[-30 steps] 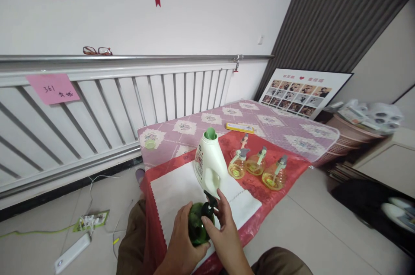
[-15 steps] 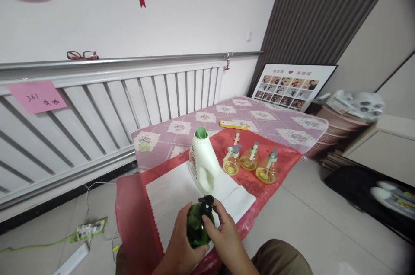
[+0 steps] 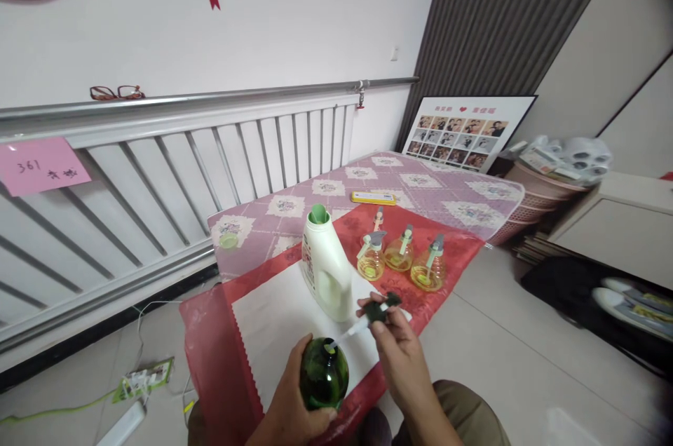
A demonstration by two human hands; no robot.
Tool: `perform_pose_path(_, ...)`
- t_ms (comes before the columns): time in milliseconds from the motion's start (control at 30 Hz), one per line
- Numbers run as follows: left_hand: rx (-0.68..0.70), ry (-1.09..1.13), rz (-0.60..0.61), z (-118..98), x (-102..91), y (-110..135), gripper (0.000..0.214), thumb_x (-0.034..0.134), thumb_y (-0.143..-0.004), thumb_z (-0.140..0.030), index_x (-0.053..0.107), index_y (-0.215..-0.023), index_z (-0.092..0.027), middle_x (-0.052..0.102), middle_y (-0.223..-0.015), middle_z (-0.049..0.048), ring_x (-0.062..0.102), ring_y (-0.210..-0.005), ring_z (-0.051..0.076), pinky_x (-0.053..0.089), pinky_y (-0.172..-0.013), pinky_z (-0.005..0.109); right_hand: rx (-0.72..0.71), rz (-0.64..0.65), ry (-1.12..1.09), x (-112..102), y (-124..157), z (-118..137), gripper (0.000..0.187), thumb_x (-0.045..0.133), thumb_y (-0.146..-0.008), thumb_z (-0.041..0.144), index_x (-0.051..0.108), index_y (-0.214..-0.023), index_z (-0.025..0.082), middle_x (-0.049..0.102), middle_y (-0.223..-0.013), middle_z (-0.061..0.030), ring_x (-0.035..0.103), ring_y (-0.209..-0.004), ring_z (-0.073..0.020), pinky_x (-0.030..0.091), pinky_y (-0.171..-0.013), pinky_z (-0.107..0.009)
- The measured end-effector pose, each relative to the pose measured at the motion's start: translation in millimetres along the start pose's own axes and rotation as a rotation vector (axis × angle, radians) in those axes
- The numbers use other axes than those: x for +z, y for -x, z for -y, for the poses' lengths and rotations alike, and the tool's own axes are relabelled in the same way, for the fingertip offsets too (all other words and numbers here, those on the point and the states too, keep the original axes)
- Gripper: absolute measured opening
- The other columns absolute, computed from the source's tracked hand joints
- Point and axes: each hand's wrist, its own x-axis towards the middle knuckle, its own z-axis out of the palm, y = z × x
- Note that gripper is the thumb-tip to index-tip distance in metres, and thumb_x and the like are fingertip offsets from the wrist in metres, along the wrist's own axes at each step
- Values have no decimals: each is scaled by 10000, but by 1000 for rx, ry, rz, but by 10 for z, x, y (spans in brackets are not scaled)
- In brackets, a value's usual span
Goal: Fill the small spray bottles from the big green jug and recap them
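Head view, jug (image 3: 324, 267) just beyond green bottle (image 3: 324, 377), clear bottles (image 3: 398, 258) nearby

You have two hands in view: one left hand (image 3: 294, 390) and one right hand (image 3: 402, 351). You can count one green bottle (image 3: 324, 381), one dark pump (image 3: 376, 310), one big jug (image 3: 322, 267) and four small bottles (image 3: 428, 272). There are also one yellow case (image 3: 373, 198), one pale green lid (image 3: 228, 241), one white sheet (image 3: 273, 327), one pair of glasses (image 3: 116, 92), one pink note (image 3: 45, 165) and one photo board (image 3: 465, 130).
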Motion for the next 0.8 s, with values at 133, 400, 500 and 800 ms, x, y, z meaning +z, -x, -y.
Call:
perform_pose_path(133,32,-82,-133,153,-62,1,995,678,-529,-100,226,-1411,-199,453,-1379,113,440,-1271,294,308,-1102,420,-71,-281,-10,-239,-239,76,316,636,-765,437,591,-1031,274,671,-988,-15,630,-796,-147,527,-720,-306)
perform_pose_path(400,37,-25,-241,258,-244,44,974,680,-564,-133,215,-1417,-206,458,-1383,115,469,-1254,277,354,-1078,412,-295,-244,624,-599,-426,-160,284,547,-835,371,563,-1072,217,663,-917,-56,639,-797,-183,538,-685,-329)
perform_pose_path(500,41,-1,-254,228,-276,63,967,684,-566,-152,211,-1409,-189,449,-1384,131,475,-1247,278,354,-1078,416,-361,-123,750,-606,-445,-367,303,559,-798,303,579,-1089,222,645,-1088,-100,614,-1004,-243,526,-834,-420)
perform_pose_path(800,35,-20,-323,180,-324,100,927,691,-606,-195,220,-1404,-176,424,-1404,142,445,-1276,291,328,-1096,436,-348,181,927,-637,-322,-895,421,510,-657,81,699,-983,270,683,-1110,-58,607,-1054,-258,485,-941,-446)
